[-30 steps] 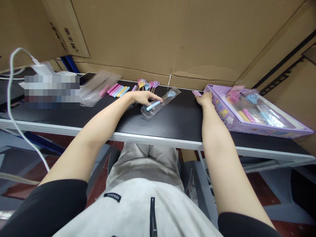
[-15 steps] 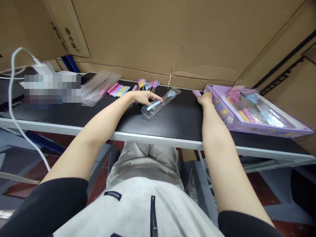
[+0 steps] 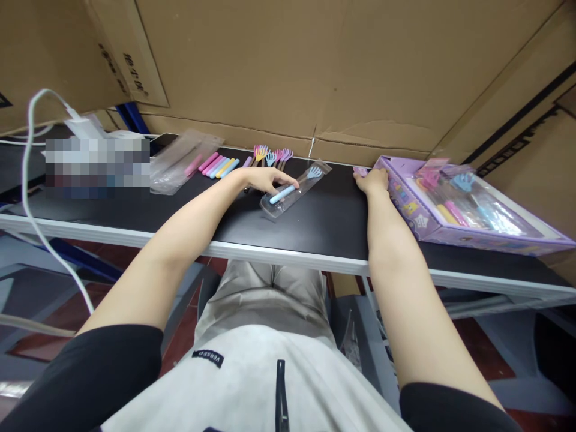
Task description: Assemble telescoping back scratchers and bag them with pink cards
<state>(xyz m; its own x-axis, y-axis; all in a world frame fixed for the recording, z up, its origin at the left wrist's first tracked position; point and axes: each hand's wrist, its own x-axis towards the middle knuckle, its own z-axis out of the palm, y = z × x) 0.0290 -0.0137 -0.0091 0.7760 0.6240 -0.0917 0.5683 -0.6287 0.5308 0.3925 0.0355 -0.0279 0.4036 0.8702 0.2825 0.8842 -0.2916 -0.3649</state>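
Observation:
My left hand [image 3: 266,178] holds a light blue back scratcher [image 3: 282,194] with a claw-shaped head, which lies inside a clear plastic bag [image 3: 300,191] on the black table. Thumb and fingers close over its handle through the bag. Farther right, my right hand [image 3: 375,180] reaches beside the purple box and grips a small pink-purple card [image 3: 360,171]; the hand partly hides the card. Behind my left hand stand out several back scratcher heads [image 3: 270,157] in yellow, blue, pink and purple, their handles partly covered by that hand.
An open purple display box [image 3: 411,210] at the right contains bagged back scratchers. Several coloured handles [image 3: 219,166] lie in a row at the left, near clear plastic bags [image 3: 180,165]. A white cable [image 3: 29,162] hangs at far left. Cardboard walls [image 3: 288,72] stand behind.
The whole view has shifted slightly. My right fingers have closed in a little around the card, which shows less than before. My left hand keeps its hold on the bagged back scratcher.

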